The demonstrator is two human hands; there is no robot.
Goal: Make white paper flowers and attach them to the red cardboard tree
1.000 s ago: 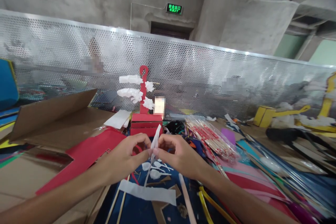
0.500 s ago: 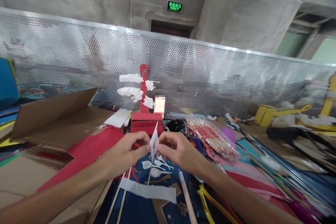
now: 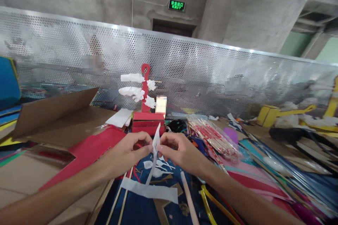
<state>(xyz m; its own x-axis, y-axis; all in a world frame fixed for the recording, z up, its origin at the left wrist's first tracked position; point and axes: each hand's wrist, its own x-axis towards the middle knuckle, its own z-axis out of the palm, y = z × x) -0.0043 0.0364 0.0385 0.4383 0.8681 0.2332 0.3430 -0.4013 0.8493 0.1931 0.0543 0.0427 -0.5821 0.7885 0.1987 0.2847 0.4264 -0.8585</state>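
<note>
My left hand (image 3: 129,151) and my right hand (image 3: 177,151) meet at the middle of the view, both pinching a narrow strip of white paper (image 3: 156,140) that stands up between the fingertips. A thin stick runs down from the pinch toward the table. Below the hands lie small white paper pieces (image 3: 158,167) and a flat white strip (image 3: 150,190) on blue card. Just beyond the hands stands a red cardboard model (image 3: 146,112) with white paper tufts on its upright post.
A brown cardboard sheet (image 3: 52,112) and red card (image 3: 87,154) lie at the left. A plastic bag of thin sticks (image 3: 213,139) lies at the right among coloured paper. A perforated metal screen (image 3: 200,70) closes the far side. Yellow models (image 3: 285,112) stand far right.
Both hands rose slightly and moved a little away from me with the white strip still pinched between them; the strip's tip shifted a bit.
</note>
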